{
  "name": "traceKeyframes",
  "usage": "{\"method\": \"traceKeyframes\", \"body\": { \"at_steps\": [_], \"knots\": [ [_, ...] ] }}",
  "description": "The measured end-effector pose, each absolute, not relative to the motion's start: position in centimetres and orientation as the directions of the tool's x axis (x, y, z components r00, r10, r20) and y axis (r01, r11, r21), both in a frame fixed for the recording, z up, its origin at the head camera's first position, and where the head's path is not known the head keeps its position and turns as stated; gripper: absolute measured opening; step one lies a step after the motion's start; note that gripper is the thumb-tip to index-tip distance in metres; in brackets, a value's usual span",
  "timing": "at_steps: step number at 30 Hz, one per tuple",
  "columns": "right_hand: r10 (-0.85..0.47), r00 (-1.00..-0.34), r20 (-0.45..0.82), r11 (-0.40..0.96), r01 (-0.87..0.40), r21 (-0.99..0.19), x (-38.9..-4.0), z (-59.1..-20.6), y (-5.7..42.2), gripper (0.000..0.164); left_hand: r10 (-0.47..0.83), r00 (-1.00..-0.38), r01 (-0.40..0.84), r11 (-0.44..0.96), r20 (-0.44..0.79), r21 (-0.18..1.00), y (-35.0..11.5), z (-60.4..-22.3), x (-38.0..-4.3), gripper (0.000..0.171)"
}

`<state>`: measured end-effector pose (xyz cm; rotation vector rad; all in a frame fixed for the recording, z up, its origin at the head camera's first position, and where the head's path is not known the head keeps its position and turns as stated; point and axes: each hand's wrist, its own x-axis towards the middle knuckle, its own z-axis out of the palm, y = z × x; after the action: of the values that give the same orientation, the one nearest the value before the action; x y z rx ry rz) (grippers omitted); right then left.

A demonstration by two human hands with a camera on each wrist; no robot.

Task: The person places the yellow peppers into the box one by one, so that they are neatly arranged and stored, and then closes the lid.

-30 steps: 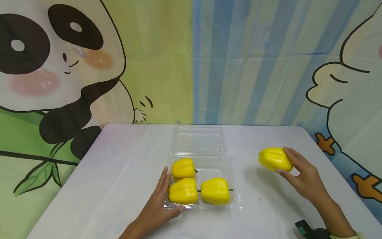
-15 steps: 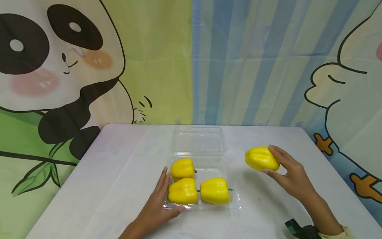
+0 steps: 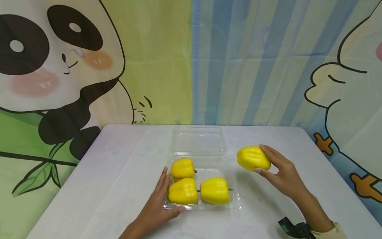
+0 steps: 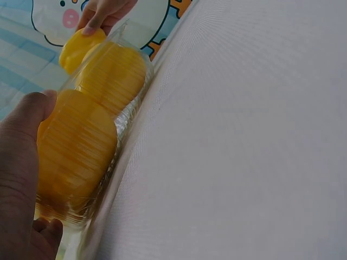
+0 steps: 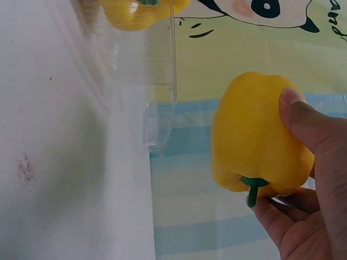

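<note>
My right hand [image 3: 285,174] grips a yellow bell pepper [image 3: 253,158] above the table, right of a clear plastic clamshell container [image 3: 213,164]. In the right wrist view the thumb lies on that pepper's side, and its green stem [image 5: 254,195] shows. Several compartments or divisions cannot be made out in the container, which lies with its lid [image 3: 199,140] folded back. Two yellow peppers sit on its left side, one rear [image 3: 182,168] and one front [image 3: 183,191]; a third [image 3: 215,191] sits front right. My left hand [image 3: 155,207] rests at the container's front left corner, fingers extended along the side, thumb on the front rim.
A white-covered table [image 3: 89,202] bears the container. Behind it hangs a printed curtain [image 3: 161,59] with a panda and blue stripes. A black device [image 3: 295,229] is worn at the right wrist.
My right hand has carried the pepper leftward, closer to the container. My left hand and the peppers in the container stay where they were.
</note>
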<state>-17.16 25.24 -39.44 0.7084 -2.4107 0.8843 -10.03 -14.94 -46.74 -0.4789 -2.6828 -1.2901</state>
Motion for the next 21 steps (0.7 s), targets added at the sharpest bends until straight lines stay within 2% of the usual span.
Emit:
{"method": "traceKeyframes", "body": {
  "at_steps": [9, 15, 21],
  "knots": [
    [-0.33, -0.764, 0.555, 0.626, -0.617, -0.477, -17.2, -38.8, 24.3, 0.078, 0.221, -0.946, 0.323, 0.594, 0.237, 0.736, -15.0, -46.8, -10.0, 0.112],
    [-0.338, -0.792, 0.508, 0.569, -0.602, -0.561, -17.2, -39.1, 23.7, 0.073, 0.227, -0.946, 0.321, 0.586, 0.23, 0.744, -15.0, -46.6, -10.0, 0.112],
    [-0.356, -0.804, 0.476, 0.568, -0.591, -0.573, -17.3, -39.4, 23.1, 0.074, 0.23, -0.942, 0.334, 0.585, 0.243, 0.739, -14.9, -46.6, -10.0, 0.111]
  ]
}}
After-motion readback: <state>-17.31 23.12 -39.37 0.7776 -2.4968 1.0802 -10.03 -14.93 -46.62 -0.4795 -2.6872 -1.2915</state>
